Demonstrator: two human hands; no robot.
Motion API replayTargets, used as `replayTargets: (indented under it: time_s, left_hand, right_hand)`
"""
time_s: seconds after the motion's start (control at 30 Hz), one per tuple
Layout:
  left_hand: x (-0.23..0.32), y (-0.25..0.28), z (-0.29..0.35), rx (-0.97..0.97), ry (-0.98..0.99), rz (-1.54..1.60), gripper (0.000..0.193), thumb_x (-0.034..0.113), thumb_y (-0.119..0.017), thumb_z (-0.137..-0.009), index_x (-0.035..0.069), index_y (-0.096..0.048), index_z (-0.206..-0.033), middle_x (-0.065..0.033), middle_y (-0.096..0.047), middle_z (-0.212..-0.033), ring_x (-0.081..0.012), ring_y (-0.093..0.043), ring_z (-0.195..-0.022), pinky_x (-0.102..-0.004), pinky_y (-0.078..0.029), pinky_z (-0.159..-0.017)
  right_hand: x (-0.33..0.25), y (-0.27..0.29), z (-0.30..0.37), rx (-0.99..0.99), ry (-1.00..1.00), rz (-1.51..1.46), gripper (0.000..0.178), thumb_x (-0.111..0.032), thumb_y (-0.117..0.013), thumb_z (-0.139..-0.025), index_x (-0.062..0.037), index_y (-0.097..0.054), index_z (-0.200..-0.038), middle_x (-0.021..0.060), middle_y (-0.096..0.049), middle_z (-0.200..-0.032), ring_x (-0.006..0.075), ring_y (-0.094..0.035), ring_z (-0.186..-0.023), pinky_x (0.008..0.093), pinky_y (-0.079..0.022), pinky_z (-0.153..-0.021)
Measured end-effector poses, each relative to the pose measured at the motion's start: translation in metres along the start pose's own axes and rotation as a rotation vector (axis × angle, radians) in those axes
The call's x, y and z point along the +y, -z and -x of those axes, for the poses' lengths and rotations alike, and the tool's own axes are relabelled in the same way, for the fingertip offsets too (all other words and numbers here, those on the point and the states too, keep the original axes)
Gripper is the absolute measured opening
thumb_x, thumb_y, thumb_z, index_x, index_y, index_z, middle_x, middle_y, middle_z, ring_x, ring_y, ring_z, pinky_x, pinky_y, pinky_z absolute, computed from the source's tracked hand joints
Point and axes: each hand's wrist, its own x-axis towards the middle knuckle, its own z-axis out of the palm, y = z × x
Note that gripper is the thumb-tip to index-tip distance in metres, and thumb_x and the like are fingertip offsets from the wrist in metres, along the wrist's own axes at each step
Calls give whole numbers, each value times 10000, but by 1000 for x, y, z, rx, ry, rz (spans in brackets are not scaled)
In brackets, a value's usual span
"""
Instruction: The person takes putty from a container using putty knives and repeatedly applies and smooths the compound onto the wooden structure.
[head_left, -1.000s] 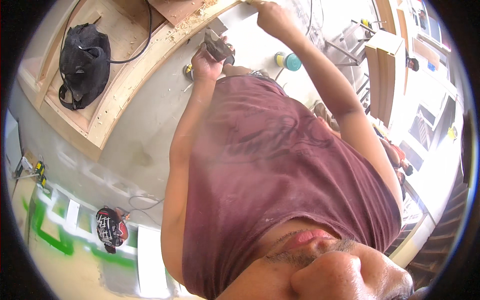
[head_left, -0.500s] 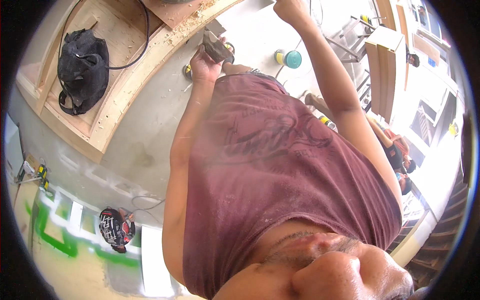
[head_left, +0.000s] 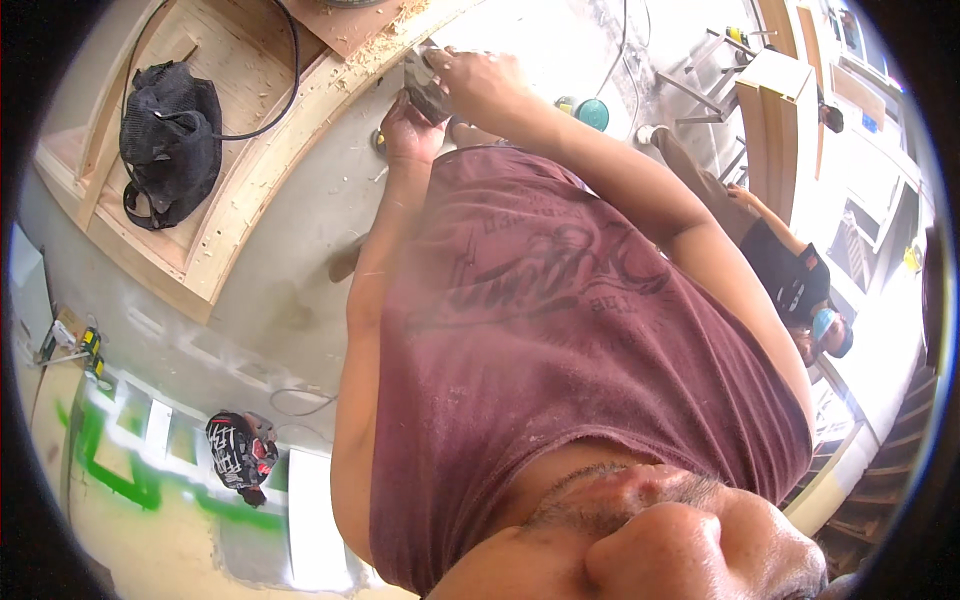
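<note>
Grip, left hand (head_left: 408, 128): clenched on the lower end of a dark grey hand-held power tool (head_left: 425, 92); fingers wrapped around the body.
Grip, right hand (head_left: 478, 80): grasping the upper side of the same tool, palm over it, thumb side toward the wood.
Tool position: at the top centre of the view, pressed against the inner edge of the curved pale wooden frame (head_left: 265, 175), between both hands.
Torso: maroon sleeveless shirt (head_left: 560, 340) with a faded dark print fills the middle of the view; both bare arms run from it up to the tool.
Curved frame: light-coloured laminated wood, arched, lying flat on the grey concrete floor (head_left: 290, 290); wood shavings scattered along its top face.
Black bag: black fabric bag (head_left: 168, 140) with straps lies inside the frame, left of the hands, well apart from them.
Cable: black cord (head_left: 285, 85) loops from the bag area across the frame toward the top edge.
Second person: a person in a dark top (head_left: 790, 275) bends over at the right, near a pale wooden cabinet (head_left: 778, 115); apart from the hands.
Floor item: black, red and white power tool (head_left: 240, 452) lies lower left beside green painted marking.
Small item: teal round lid (head_left: 592, 113) on the floor just right of the right forearm.
</note>
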Motion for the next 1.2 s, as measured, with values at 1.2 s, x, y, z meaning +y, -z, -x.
replayTargets:
  time_s: [1.2]
  left_hand:
    - [19, -32, 28, -67, 135, -189, 404, 233, -439, -948, 131, -526, -1329, -196, -336, -1517, -397, -353, -1381, -639, -181, -1138]
  right_hand:
    - [181, -91, -16, 1152, -336, -1695, 260, -16, -578, -909, 47, -598, -1160, 97, -666, -1053, 151, -616, -938, 280, -490, -869]
